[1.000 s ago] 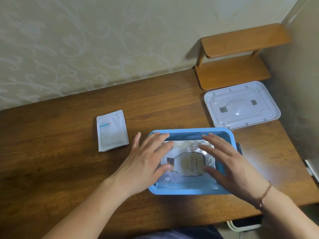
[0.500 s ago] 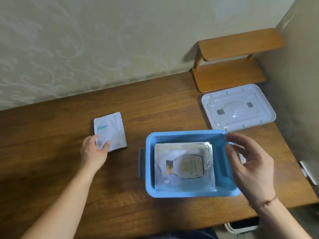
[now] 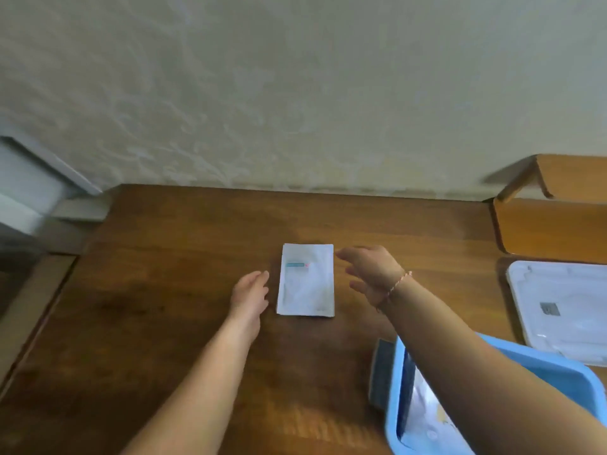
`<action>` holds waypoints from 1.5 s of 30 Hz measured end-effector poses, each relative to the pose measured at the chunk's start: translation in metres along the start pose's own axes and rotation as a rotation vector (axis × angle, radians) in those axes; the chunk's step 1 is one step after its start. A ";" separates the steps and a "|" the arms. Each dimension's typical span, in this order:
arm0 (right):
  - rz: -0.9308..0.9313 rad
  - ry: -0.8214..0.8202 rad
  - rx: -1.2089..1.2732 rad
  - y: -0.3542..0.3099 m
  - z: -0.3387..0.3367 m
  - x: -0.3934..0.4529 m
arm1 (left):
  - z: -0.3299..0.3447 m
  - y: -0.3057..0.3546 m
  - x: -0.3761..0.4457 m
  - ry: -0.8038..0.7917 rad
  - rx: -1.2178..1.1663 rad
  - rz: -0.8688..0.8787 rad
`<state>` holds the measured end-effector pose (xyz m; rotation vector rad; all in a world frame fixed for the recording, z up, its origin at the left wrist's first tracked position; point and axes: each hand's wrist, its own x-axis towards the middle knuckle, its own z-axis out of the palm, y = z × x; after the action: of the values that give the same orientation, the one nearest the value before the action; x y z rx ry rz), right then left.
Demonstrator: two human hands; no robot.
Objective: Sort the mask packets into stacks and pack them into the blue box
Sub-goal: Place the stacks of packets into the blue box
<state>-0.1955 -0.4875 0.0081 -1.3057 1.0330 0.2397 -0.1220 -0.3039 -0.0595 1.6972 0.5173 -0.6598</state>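
A stack of white mask packets [image 3: 306,280] with a small blue label lies flat on the wooden table [image 3: 164,323]. My left hand [image 3: 250,293] sits just left of the stack, fingers relaxed, at or near its left edge. My right hand [image 3: 372,274] hovers just right of the stack with fingers spread, holding nothing. The blue box [image 3: 558,372] stands at the lower right, partly hidden under my right forearm, with silver packets [image 3: 423,412] inside.
The box's white lid [image 3: 565,307] lies upside down at the right edge of the table. A small wooden shelf [image 3: 551,211] stands in the back right corner against the wall. The table's left edge runs beside a grey surface [image 3: 26,198].
The view has swung left, so the blue box now sits at the lower right. My right hand left the box and reached across to the white stack. My left hand stays beside that stack.
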 end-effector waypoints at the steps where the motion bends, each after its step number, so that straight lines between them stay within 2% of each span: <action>1: 0.087 0.009 -0.048 -0.001 0.009 0.014 | 0.000 0.001 0.001 -0.030 -0.004 -0.010; 3: 0.193 0.035 -0.077 0.001 0.022 0.033 | -0.002 0.000 0.002 -0.099 -0.016 -0.029; 6: 0.256 0.112 -0.142 0.011 0.034 0.051 | -0.002 -0.002 0.008 -0.196 -0.049 -0.058; 12: 0.282 0.059 -0.145 0.027 0.057 0.071 | -0.002 -0.007 0.016 -0.247 0.006 -0.050; 15: 0.224 0.091 -0.107 0.035 0.064 0.067 | -0.004 -0.008 0.018 -0.257 0.028 -0.035; 17: 0.131 0.148 -0.116 0.040 0.068 0.060 | -0.004 -0.010 0.018 -0.252 0.027 -0.023; 20: -0.001 0.144 -0.158 0.047 0.072 0.051 | -0.001 -0.013 0.015 -0.226 0.014 -0.027; 26: -0.133 0.047 -0.180 0.048 0.063 0.033 | -0.013 -0.013 0.001 -0.208 0.020 0.007; 31: -0.157 -0.236 0.021 0.043 0.034 -0.004 | -0.027 0.011 -0.028 -0.472 -0.283 -0.010; 33: -0.154 -0.317 0.047 0.045 0.023 -0.024 | -0.021 0.020 -0.047 -0.461 -0.369 0.031; 36: -0.151 -0.372 0.157 0.050 0.002 -0.054 | -0.001 0.025 -0.076 -0.363 -0.315 0.110; 39: -0.151 -0.302 0.417 0.060 -0.029 -0.087 | 0.023 0.022 -0.101 -0.344 -0.390 0.079; 41: -0.213 -0.203 0.564 0.069 -0.045 -0.110 | 0.041 0.019 -0.120 -0.329 -0.469 0.052; 43: -0.319 -0.067 0.676 0.079 -0.050 -0.128 | 0.063 0.013 -0.145 -0.318 -0.524 0.052; 45: -0.395 0.137 0.724 0.091 -0.050 -0.138 | 0.088 0.003 -0.174 -0.294 -0.517 0.086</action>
<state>-0.3582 -0.4496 0.0526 -0.8344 0.8338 -0.4934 -0.2622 -0.3889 0.0458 1.1082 0.3626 -0.6339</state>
